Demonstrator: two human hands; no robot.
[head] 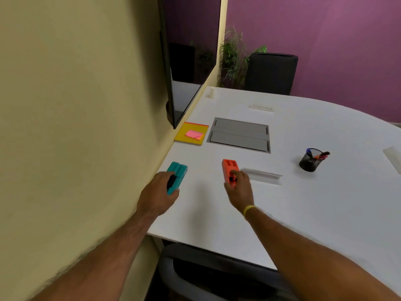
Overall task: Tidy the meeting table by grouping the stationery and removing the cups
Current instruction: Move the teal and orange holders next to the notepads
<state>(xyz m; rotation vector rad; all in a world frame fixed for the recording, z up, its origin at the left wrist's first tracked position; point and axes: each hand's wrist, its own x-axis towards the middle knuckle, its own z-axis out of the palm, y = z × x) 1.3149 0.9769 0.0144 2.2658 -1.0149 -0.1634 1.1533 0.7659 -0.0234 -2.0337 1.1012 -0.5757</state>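
My left hand (159, 195) grips the near end of a teal block-shaped holder (178, 173) lying on the white table (217, 209) close to the wall. The fingers of my right hand (238, 189) are closed on an orange block-shaped holder (229, 169) near the table's middle. A yellow notepad (191, 133) with a pink sticky pad (194, 134) on it lies further back by the wall. Off to the right stands a black mesh pen cup (310, 160) with pens in it.
A grey cable hatch (239, 134) is set into the table behind the orange holder. A white strip (263, 175) lies right of my right hand, another (393, 157) at the far right. A small white cup (212, 92) stands far back. Dark chairs (271, 72) are at both ends.
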